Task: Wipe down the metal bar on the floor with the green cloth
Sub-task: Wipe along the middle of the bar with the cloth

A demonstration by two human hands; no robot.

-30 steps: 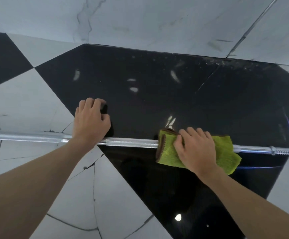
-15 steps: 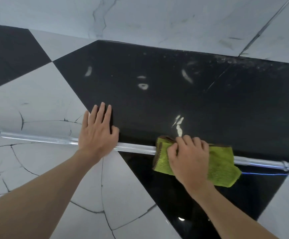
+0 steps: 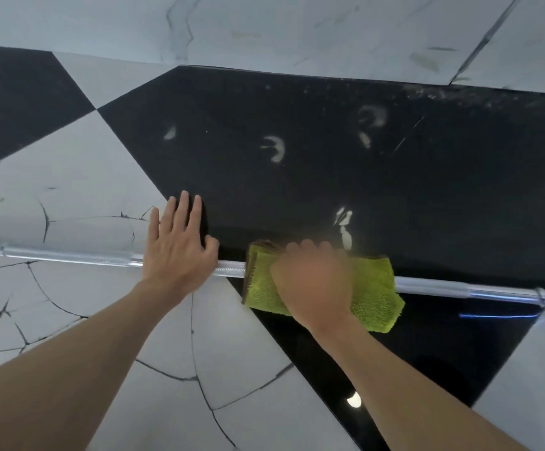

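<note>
Grip of right hand (image 3: 313, 284) around fuzzy green cloth (image 3: 375, 294) on knurled metal bar (image 3: 232, 271); left hand (image 3: 176, 252) flat.

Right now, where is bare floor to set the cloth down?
Bare: black tile beyond the metal bar, and cracked white tile left of the left hand. Crowded: mid-bar, where the right hand presses the green cloth.

right hand (image 3: 313, 281) motion-blurred, metal bar (image 3: 69, 255) hidden beneath green cloth (image 3: 375, 288), both ends cropped
</note>
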